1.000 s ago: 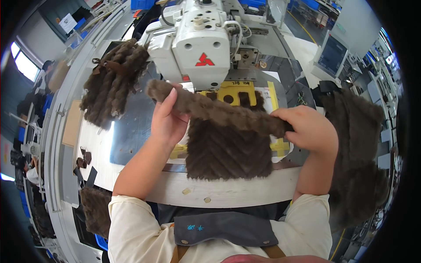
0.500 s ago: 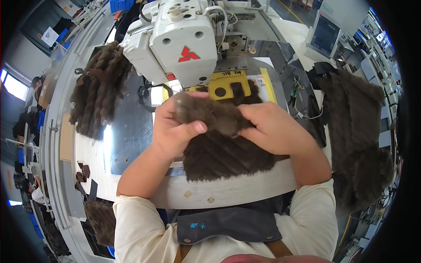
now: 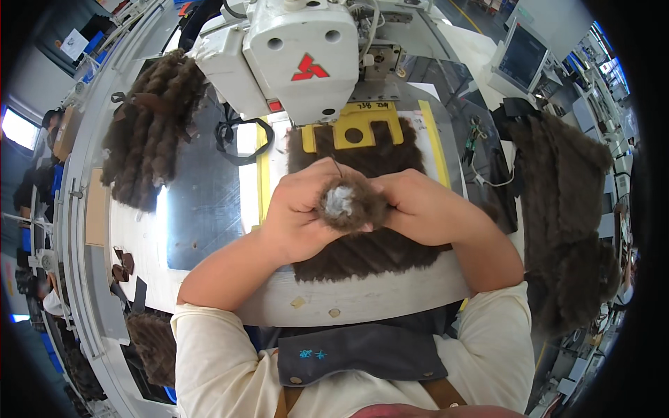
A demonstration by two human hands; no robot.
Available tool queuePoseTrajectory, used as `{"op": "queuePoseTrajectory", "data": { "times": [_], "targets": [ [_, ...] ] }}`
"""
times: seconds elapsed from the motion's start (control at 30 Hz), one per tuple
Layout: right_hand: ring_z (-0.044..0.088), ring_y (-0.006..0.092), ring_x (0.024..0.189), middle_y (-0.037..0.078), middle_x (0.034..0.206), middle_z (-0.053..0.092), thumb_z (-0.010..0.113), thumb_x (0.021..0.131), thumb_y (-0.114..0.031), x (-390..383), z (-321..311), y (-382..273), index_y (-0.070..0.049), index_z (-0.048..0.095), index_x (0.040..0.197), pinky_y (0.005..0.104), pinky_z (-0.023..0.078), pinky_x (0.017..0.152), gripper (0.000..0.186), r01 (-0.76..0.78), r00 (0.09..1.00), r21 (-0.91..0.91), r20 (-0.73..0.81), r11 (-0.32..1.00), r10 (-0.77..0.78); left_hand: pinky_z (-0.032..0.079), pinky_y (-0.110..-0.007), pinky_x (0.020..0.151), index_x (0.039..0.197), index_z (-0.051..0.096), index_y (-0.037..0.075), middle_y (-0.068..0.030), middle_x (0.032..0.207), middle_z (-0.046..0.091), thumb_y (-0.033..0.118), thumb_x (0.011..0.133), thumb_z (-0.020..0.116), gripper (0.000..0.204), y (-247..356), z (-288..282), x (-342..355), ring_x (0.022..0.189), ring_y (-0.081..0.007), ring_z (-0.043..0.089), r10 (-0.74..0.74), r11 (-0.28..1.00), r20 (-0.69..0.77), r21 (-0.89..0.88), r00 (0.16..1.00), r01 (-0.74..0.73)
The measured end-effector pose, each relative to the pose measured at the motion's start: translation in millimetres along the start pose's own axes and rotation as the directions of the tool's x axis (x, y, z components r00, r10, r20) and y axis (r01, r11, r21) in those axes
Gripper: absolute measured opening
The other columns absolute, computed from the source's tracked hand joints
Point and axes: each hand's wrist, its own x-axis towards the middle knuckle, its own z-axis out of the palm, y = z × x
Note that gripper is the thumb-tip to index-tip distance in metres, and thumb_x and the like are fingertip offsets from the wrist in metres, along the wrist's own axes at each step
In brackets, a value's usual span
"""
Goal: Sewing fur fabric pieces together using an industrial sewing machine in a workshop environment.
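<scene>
Between my hands is a small brown fur piece (image 3: 354,204), bunched up with a whitish-grey patch at the end turned upward. My left hand (image 3: 301,209) has its fingers closed round the near-left side of it. From the right, my right hand (image 3: 419,207) grips the other side; its fingertips are partly hidden behind the fur. Beneath both hands a larger dark brown fur panel (image 3: 369,258) lies flat on the sewing table. A yellow clamp plate (image 3: 354,136) with a round hole and slots rests on the panel's far part.
A white industrial sewing machine head (image 3: 300,63) stands beyond my hands. Stacked fur strips (image 3: 150,132) lie at left, and fur pieces (image 3: 564,209) hang at right. A black strap loop (image 3: 244,143), green-handled snips (image 3: 472,143) and a control screen (image 3: 521,56) surround the work area.
The small fur piece has turned from lying lengthwise between my hands to showing its pale end upward. My hands have drawn closer together, uncovering more of the panel near the clamp plate.
</scene>
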Motion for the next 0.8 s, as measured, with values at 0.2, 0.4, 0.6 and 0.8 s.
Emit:
{"op": "queuePoseTrajectory", "data": {
  "times": [0.2,0.4,0.6,0.8],
  "targets": [
    [0.068,0.0355,0.088,0.015,0.094,0.069,0.075,0.078,-0.009,-4.5,-7.3,-16.4,-0.002,0.069,0.111,0.0375,0.054,0.082,0.034,0.178,0.93,-0.24,-0.275,0.954,-0.243,0.054,-0.036,0.081,0.097,0.073,0.003,-0.009,0.092,0.072,0.001,0.074,0.086,0.026,-22.5,1.9,-7.5,0.086,-0.0243,0.067,0.042,0.987,0.032,0.151,0.999,-0.046],
    [0.068,0.0264,0.081,0.013,0.091,0.069,0.079,0.079,-0.014,-14.8,-18.7,-25.3,-0.001,0.071,0.105,0.0347,0.053,0.072,0.03,0.181,0.94,-0.106,-0.273,0.978,-0.204,0.051,-0.04,0.076,0.087,0.069,0.001,-0.0108,0.081,0.067,0.001,0.076,0.079,0.015,-19.9,20.8,-2.4,0.081,-0.0319,0.065,0.044,0.975,0.122,0.209,0.992,-0.069],
    [0.062,0.0116,0.062,0.005,0.073,0.068,0.081,0.08,-0.011,-5.5,-14.1,-10.3,-0.002,0.075,0.091,0.0279,0.047,0.056,0.016,0.058,0.945,-0.068,-0.317,0.996,-0.076,0.052,-0.03,0.073,0.103,0.074,0.001,-0.0079,0.085,0.071,0.012,0.093,0.078,0.016,-26.9,22.3,-4.8,0.078,-0.019,0.066,-0.224,0.975,0.11,0.015,0.968,0.224],
    [0.062,0.0085,0.06,0.006,0.068,0.066,0.08,0.086,-0.014,24.2,-17.2,40.7,0.003,0.072,0.09,0.0289,0.049,0.055,0.019,-0.166,0.928,-0.017,-0.341,0.986,0.151,0.051,-0.026,0.077,0.111,0.07,-0.004,-0.0023,0.096,0.071,0.017,0.102,0.069,0.024,-46.2,32.3,0.5,0.086,-0.0064,0.06,-0.651,0.707,0.106,-0.278,0.752,0.65]
  ]
}}
